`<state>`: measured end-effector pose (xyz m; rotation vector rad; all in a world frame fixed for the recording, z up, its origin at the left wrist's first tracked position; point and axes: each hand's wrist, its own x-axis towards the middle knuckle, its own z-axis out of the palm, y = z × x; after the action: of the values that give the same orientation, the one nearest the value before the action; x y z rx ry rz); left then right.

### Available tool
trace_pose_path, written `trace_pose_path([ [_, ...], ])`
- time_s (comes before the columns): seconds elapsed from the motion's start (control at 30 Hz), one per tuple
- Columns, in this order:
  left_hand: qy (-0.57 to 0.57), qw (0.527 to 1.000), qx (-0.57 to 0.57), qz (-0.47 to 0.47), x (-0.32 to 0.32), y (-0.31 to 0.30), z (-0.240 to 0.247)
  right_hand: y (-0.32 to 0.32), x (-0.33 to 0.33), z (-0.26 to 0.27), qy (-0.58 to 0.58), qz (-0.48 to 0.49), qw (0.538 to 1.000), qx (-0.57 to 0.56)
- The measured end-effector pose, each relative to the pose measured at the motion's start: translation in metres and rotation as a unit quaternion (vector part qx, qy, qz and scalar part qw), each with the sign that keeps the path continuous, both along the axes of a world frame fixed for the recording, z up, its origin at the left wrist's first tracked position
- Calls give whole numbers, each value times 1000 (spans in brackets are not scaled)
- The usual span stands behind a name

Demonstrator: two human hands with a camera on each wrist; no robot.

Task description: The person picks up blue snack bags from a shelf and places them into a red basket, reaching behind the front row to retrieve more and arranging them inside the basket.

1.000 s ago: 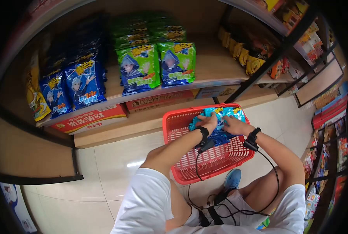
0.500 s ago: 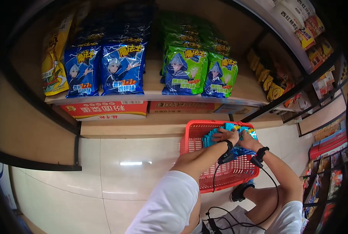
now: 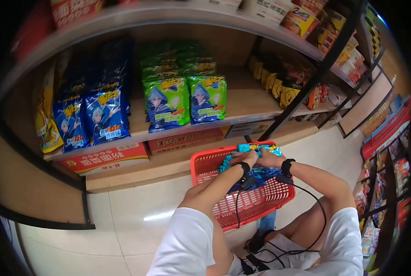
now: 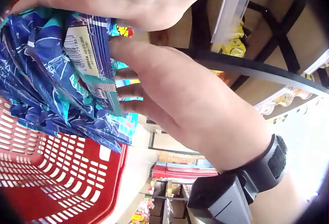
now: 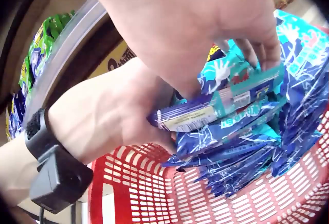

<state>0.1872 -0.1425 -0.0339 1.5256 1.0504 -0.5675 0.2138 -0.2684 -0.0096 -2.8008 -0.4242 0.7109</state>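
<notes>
A red plastic basket (image 3: 195,171) holds a row of blue and teal snack packets (image 5: 234,165), standing close together. Both hands are inside it near the far rim. With its thumb and fingers, my right hand (image 3: 271,159) grips a snack packet (image 5: 198,115) on top, its barcode strip showing in both wrist views. The left hand (image 3: 245,158) rests against the same row, fingers stretched over the packets in the left wrist view. Its fingertips are partly hidden behind the packets in the right wrist view. The two hands are close together.
Behind the basket, a wooden shelf (image 3: 256,99) carries blue packets (image 3: 106,112) and green packets (image 3: 168,102). Red cartons (image 3: 106,158) sit below. A black shelf post (image 3: 309,86) rises beyond the basket. Cables (image 3: 318,202) trail from the wrist bands over the lap.
The head view has shifted, so shelf and basket appear further left. Both hands have stayed on the packets, and the right hand now sits closer to the left.
</notes>
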Motion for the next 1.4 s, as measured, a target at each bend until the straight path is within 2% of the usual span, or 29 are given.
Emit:
trace_pose_path([
  [0.03,3,1000,11,4,3,-1,-1,-1,8,-2,28,-25,999,32],
  [0.1,-25,997,43,-60,-6,4,-13,1,5,2,47,-60,993,95],
  [0.2,-81,993,35,-83,-9,10,-36,-7,18,17,208,-51,966,145],
  [0.3,-168,980,58,-92,-14,18,-63,-5,18,19,145,-23,979,140],
  [0.33,-166,979,57,-102,-29,25,-46,-5,18,20,131,-16,978,161],
  [0.43,-184,968,49,-162,-38,54,-77,9,21,35,128,109,983,76],
  [0.47,-247,957,86,-130,-43,56,-90,15,17,45,110,141,983,35],
  [0.5,-253,954,60,-148,-46,62,-101,13,22,34,53,199,978,40],
  [0.57,-269,945,10,-185,-62,69,-52,12,31,10,-72,303,949,55],
  [0.6,-232,952,58,-190,-63,67,-34,15,36,14,-26,292,955,43],
  [0.7,-179,954,54,-236,-56,77,-29,13,46,29,2,317,947,53],
  [0.77,-136,968,19,-212,-51,66,6,10,51,18,-37,349,932,92],
  [0.83,-96,976,-20,-195,-56,56,33,8,48,8,-19,340,935,97],
  [0.87,-38,979,-42,-198,-54,64,23,5,46,7,-12,341,934,101],
  [1.03,-37,983,-27,-180,-54,68,10,0,51,1,-12,330,934,136],
  [1.13,-76,983,-44,-164,-59,56,34,-9,54,35,167,255,943,130],
  [1.2,-85,985,-42,-147,-62,46,56,-4,57,31,207,227,943,132],
  [1.3,-138,980,-60,-133,-70,49,59,-4,59,36,264,193,928,176],
  [1.33,-124,979,6,-164,-71,49,71,-5,59,40,291,181,918,199],
  [1.37,-158,962,62,-216,-73,50,85,-6,59,42,317,168,907,223],
  [1.4,-191,938,116,-264,-76,51,98,-2,62,38,299,183,917,190],
])
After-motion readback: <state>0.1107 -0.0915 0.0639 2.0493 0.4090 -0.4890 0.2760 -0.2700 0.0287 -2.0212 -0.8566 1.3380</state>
